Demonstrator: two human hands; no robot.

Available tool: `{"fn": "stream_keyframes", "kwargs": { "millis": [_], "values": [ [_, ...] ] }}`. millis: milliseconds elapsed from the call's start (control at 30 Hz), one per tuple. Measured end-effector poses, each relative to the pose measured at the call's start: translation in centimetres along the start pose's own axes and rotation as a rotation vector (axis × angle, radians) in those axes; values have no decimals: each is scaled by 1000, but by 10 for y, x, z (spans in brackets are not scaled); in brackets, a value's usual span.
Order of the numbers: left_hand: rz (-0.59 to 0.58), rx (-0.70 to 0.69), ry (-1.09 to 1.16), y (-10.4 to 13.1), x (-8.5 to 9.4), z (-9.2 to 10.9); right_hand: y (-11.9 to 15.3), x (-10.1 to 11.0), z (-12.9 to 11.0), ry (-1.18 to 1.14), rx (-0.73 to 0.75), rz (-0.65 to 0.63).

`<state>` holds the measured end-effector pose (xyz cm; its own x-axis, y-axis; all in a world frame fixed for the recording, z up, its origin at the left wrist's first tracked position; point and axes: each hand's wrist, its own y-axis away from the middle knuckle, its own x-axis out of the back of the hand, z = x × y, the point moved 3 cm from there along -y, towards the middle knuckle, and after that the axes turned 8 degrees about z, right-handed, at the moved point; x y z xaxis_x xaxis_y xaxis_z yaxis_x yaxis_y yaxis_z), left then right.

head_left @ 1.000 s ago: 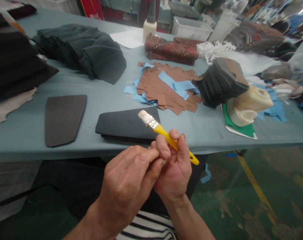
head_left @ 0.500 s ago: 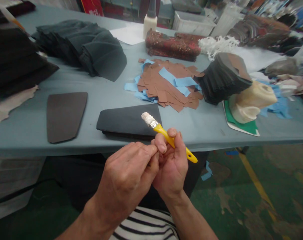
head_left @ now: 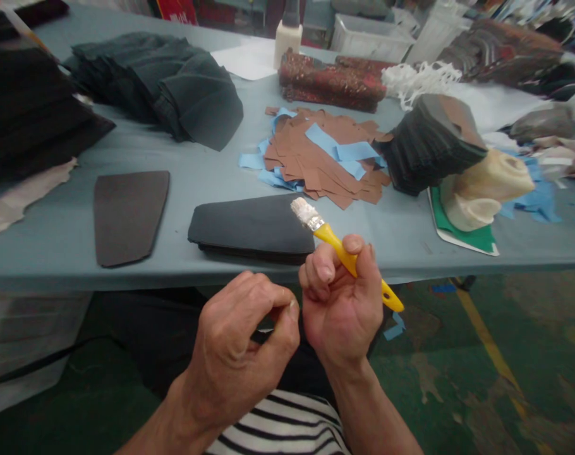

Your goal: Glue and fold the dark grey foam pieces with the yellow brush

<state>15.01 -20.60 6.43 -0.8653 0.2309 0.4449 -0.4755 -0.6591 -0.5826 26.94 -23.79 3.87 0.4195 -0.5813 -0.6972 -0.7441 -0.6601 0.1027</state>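
The right hand [head_left: 342, 303] is partly curled, palm up, holding the yellow handle of the brush [head_left: 349, 259] between thumb and fingers, its whitish bristles angled between 10 and 11 o'clock. Just beside it, the left hand [head_left: 247, 341] has thumb and forefinger tips pinched together; whether they grip anything small, I cannot tell

From the bristles, the dark pieces [head_left: 252, 224] lie stacked on the tabletop [head_left: 363, 230] at 9 o'clock, a brown piece [head_left: 130, 218] farther out that way, the brown and blue scraps [head_left: 325, 155] at 1, a black stack [head_left: 432, 142] at 2 and the white bottle [head_left: 287, 45] at 12. At 11, the red item [head_left: 177, 10] bears pale characters, cut off and too blurred to read
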Motion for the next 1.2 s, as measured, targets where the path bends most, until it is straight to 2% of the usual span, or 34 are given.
{"fn": "stream_keyframes", "kwargs": {
  "millis": [67, 133, 333, 433, 700, 833, 900, 1067, 1200],
  "values": [
    [-12, -26, 26, 5, 3, -3, 1, 3, -2, 132, 93, -31],
    [-2, -69, 39, 9, 6, -8, 4, 8, -3, 303, 224, -118],
    [-24, -148, -3, 14, 13, -18, 13, 8, -21, 903, 709, -606],
    [-35, -190, -74, 13, 15, -17, 15, 3, -30, 1022, 792, -702],
    [-28, -223, -143, 12, 19, -17, 15, 2, -31, 1038, 746, -725],
    [-37, -208, -110, 12, 21, -18, 14, 0, -30, 1071, 806, -754],
    [-20, -155, -42, 12, 21, -18, 14, 2, -29, 1034, 794, -723],
    [19, 18, 53, 13, 21, -20, 12, 18, -24, 821, 684, -522],
    [39, 268, 173, 16, 25, -25, 13, 19, -20, 791, 684, -592]
  ]
}}
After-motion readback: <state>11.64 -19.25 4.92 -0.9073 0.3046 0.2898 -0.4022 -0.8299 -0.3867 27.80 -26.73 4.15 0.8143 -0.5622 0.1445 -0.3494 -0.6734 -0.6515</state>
